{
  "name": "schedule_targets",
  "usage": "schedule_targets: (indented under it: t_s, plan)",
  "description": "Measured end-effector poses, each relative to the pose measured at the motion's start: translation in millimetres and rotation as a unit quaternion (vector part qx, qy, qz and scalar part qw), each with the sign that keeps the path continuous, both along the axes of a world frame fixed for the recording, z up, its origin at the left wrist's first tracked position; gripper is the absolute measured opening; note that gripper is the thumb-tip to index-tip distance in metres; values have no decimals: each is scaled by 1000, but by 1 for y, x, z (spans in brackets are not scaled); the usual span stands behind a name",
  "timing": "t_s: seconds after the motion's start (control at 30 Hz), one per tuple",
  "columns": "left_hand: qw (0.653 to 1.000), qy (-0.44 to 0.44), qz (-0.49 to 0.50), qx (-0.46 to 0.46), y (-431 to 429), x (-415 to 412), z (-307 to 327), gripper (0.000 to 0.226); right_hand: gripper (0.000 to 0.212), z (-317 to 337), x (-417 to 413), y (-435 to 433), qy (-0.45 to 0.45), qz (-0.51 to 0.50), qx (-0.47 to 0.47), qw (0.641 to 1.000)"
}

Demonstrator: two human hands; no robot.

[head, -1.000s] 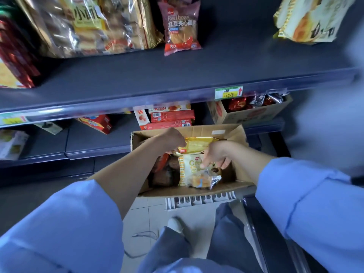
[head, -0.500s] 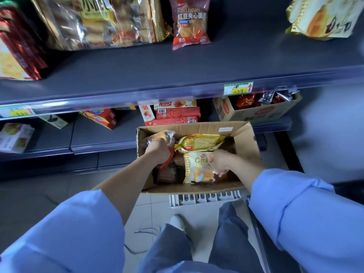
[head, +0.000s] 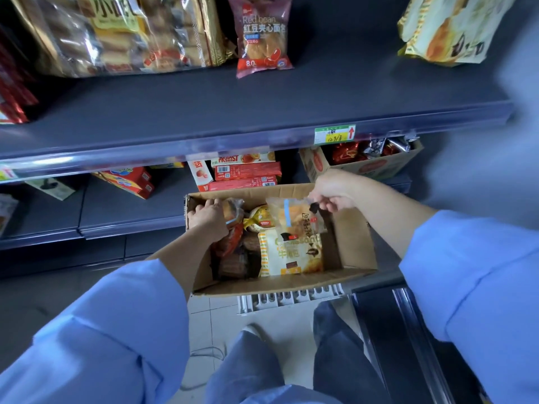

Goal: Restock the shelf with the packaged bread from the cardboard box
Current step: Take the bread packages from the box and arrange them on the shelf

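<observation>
Dark grey shop shelving fills the far side of the view. Its wide upper shelf (head: 262,112) has a long bare stretch to the right of a red bean bread pack (head: 262,36). Below and nearer to us, the open cardboard box (head: 358,252) sits on a white crate (head: 291,297) on the tiled floor.

Our right hand (head: 332,191) pinches the top seam of a clear bread packet (head: 294,217) between thumb and fingers. The packet hangs over the far middle of the box, above a croissant pack (head: 291,255) lying flat inside. Our left hand (head: 208,218) is down in the far left corner of the box, fingers curled round a wrapped bun (head: 233,211).

We judge the step to be lifting both packs out for the shelf. To do it well, we should raise each pack straight up until it clears the box walls, since loose film can snag on a cardboard edge. A seam pinch lets the packet swing, so a slow, steady carry suits it. The left grip should be light, so the soft bread is not crushed. On the shelf, we would set the packs with their labels toward us in the bare stretch.
</observation>
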State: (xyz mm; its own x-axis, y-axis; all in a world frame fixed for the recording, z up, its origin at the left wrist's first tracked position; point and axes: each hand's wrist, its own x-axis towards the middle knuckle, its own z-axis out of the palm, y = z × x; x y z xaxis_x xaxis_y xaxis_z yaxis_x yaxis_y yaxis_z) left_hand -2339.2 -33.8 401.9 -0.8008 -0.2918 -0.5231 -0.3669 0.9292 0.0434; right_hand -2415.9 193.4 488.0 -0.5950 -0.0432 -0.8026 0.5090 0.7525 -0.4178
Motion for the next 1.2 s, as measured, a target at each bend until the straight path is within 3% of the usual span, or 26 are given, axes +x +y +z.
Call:
schedule_targets:
  t_s: [0.2, 0.4, 0.5, 0.6, 0.7, 0.83, 1.03, 1.2]
  plan:
    - [996, 43, -45, -57, 4, 0, -8, 55, 13, 10, -6, 9, 4, -57, -46, 997]
    - [994, -25, 29, 102, 6, -15, 43, 40, 16, 34, -12, 17, -17, -112, -80, 990]
    - [977, -18, 77, 197, 12, -23, 69, 30, 22, 60, -23, 20, 5, -148, -98, 984]
    - [927, 6, 143, 346, 17, -27, 93, 29, 23, 93, -38, 26, 21, -188, -129, 973]
    - [839, 10, 195, 508, 27, -37, 118, 19, 22, 130, -55, 34, 55, -229, -164, 958]
    - [759, 53, 189, 621, 51, -61, 154, 12, 22, 164, -84, 48, 75, -296, -218, 927]
    - [786, 110, 186, 579, 78, -103, 189, 3, 27, 173, -133, 70, 6, -441, -307, 843]
    - [795, 138, 191, 559, 91, -135, 199, 9, 30, 148, -171, 77, -35, -510, -379, 771]
